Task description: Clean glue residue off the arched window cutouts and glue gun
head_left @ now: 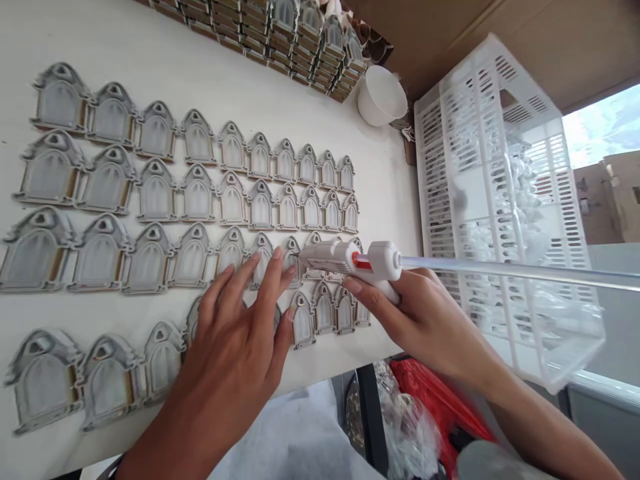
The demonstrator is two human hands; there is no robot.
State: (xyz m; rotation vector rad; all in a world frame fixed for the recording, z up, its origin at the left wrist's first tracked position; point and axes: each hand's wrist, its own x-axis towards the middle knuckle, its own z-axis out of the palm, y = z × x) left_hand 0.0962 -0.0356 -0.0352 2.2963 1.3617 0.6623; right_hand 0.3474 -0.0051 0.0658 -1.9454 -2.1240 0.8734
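Observation:
My right hand is wrapped round the grip of a white glue gun, whose nozzle points left. A long clear glue stick runs out of its back end to the right. At the nozzle tip lies a small arched, window-shaped piece with a frosted middle. My left hand is spread over the lower rows, its fingertips close to that piece and to its left neighbour. Whether the fingertips press on a piece, I cannot tell. Some pieces are hidden under this hand.
Rows of the same arched pieces cover the white table. Stacked pieces and a white cup stand at the back. On the right is a white plastic crate with clear bags. Below the table edge lies a red bag.

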